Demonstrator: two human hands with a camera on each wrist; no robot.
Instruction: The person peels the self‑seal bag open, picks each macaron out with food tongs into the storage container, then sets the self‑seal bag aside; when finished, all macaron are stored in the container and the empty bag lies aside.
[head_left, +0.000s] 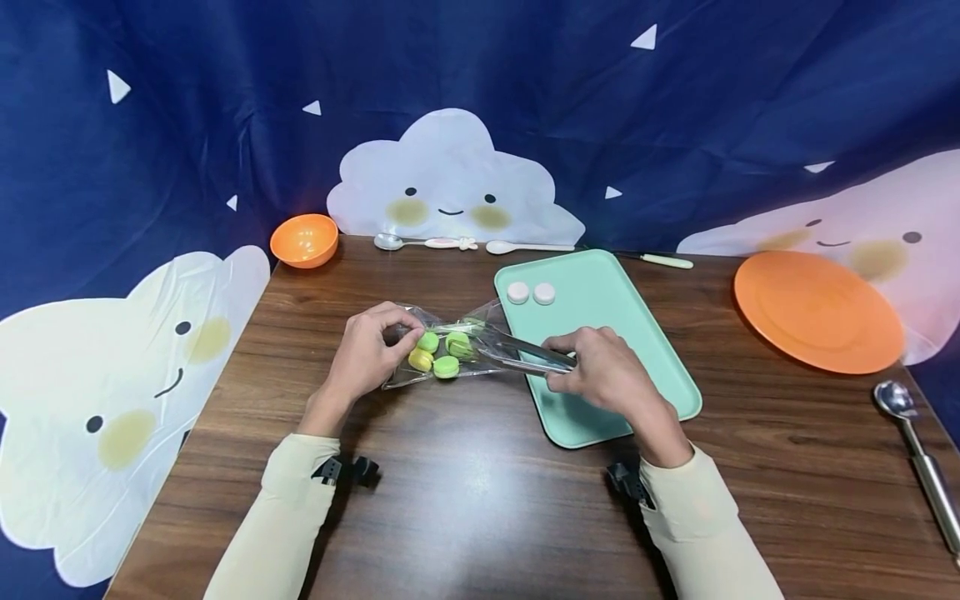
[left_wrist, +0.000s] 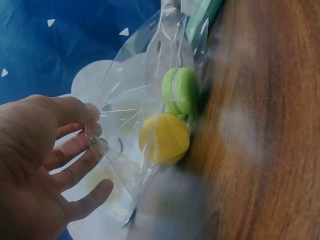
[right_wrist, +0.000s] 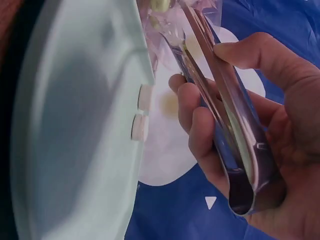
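Dark wood table (head_left: 465, 500), starry blue backdrop. My left hand (head_left: 367, 350) pinches crinkly clear bag (head_left: 420, 321) mouth at 9 o'clock; flimsy, slippery film, I judge. Right hand (head_left: 611, 371) squeezes steel tongs (head_left: 525, 357) narrow, tips inside bag among light round macarons (head_left: 438, 354); I'd grip their flat faces gently, probably crushable.

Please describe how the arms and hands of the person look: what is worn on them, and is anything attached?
Both arms wear long, pale cream-yellow sleeves that end at the wrists. The left hand and the right hand are bare, with no gloves, rings or watch visible. A small black device is attached at each wrist, over the sleeve cuff: one on the left and one on the right. No cables show.
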